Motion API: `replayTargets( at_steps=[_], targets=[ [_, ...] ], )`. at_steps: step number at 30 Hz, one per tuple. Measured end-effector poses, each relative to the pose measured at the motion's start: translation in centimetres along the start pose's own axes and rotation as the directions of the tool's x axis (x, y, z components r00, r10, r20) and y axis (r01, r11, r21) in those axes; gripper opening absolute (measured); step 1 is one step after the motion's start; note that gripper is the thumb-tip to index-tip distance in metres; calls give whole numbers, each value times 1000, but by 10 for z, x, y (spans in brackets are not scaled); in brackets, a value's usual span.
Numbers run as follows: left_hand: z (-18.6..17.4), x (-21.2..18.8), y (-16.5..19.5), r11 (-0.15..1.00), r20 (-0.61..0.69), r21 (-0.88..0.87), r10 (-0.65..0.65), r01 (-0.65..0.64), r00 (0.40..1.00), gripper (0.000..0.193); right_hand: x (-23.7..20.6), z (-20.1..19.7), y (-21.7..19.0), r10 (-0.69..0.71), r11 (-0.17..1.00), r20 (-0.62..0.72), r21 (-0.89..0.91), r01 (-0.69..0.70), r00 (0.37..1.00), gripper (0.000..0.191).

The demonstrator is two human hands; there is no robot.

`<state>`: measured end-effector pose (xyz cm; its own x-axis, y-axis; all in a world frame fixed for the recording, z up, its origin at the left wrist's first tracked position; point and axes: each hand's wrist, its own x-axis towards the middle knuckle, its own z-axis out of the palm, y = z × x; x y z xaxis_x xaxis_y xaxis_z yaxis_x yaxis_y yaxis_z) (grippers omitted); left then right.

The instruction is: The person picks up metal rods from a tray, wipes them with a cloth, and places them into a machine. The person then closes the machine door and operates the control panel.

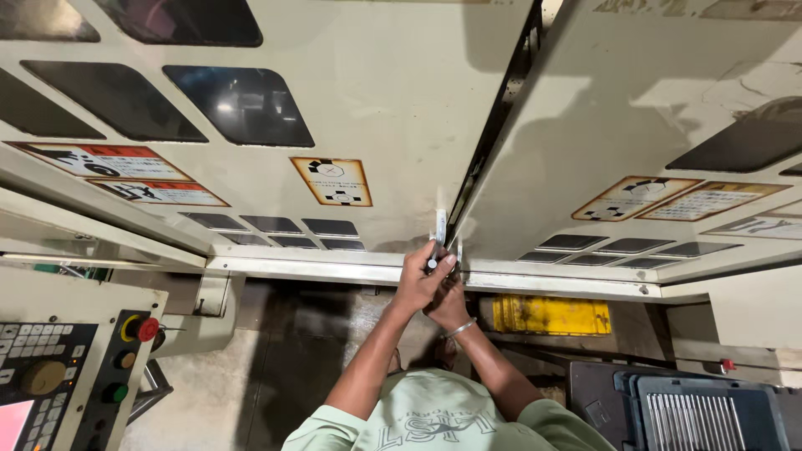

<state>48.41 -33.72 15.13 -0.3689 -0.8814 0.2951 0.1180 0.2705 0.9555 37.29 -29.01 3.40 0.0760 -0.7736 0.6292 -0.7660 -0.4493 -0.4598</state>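
Observation:
Two large beige machine doors meet at a dark seam [493,142] in the middle of the head view. At the bottom of that seam a small metal handle [440,225] sticks up. My left hand [420,280] is closed around the handle's lower part. My right hand [449,302], with a metal bangle on the wrist, sits just below and behind it, pressed against the left hand at the same spot; what it grips is hidden. Both forearms reach up from my light green shirt [434,418].
The left door [368,100] and right door [635,108] carry dark windows and warning stickers. A control panel [58,376] with a red button [148,329] stands at the lower left. A yellow part [551,316] lies under the door rail; a dark ribbed unit [702,409] sits lower right.

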Motion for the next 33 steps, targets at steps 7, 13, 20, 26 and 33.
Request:
replayTargets(
  at_steps=[7, 13, 20, 26, 33],
  targets=[
    [-1, 2, 6, 998, -10, 44, 48, -47, 999, 24, 1, 1, 0, 7, 1000, 5, 17, -8, 1000, 48],
    [-1, 2, 6, 999, -7, 27, 25, -25, 1000, 25, -2, 4, 1, -31, 999, -33, -27, 30, 999, 44],
    [-2, 2, 8, 1000, 2, 23, 4, -4, 1000, 23, 0, 3, 0, -31, 999, -59, 43, 33, 998, 41],
    [-3, 2, 12, 1000, 15, -1, -9, 9, 1000, 22, 2, 0, -4, -2, 999, -37, 32, 3, 999, 42],
    [-3, 2, 7, 999, 3, 23, 48, -48, 999, 23, 1, 3, -4, 14, 1000, -36, 18, -14, 999, 41]
  ],
)
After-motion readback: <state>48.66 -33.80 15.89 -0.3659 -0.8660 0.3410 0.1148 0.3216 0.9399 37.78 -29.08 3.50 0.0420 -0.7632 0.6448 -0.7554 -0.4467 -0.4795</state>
